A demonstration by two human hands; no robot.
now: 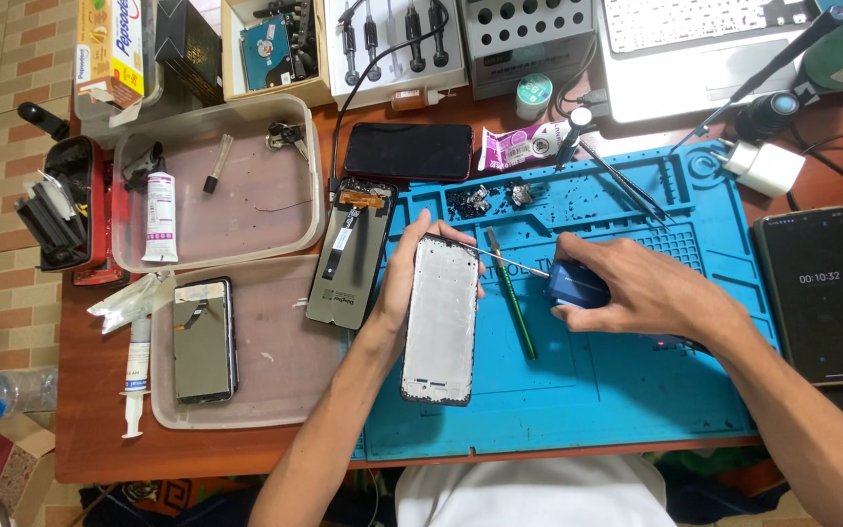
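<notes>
Our left hand (pixel 404 283) grips phone frame (pixel 440 318) by upper left edge, thumb over top; frame lies lengthwise on blue mat (pixel 626 390) on tabletop (pixel 100 390). Our right hand (pixel 636 288) closed around blue tool (pixel 578 285); its thin metal tip (pixel 504 260) touches frame's top right corner. Green stick (pixel 512 298) lies just beside frame. Detached screen (pixel 351 254) left of it. Second phone (pixel 822 293) at far right.

Matt blue rubbery-looking mat (pixel 636 390), w/ prob. metal phone frame (pixel 439 317).
</notes>
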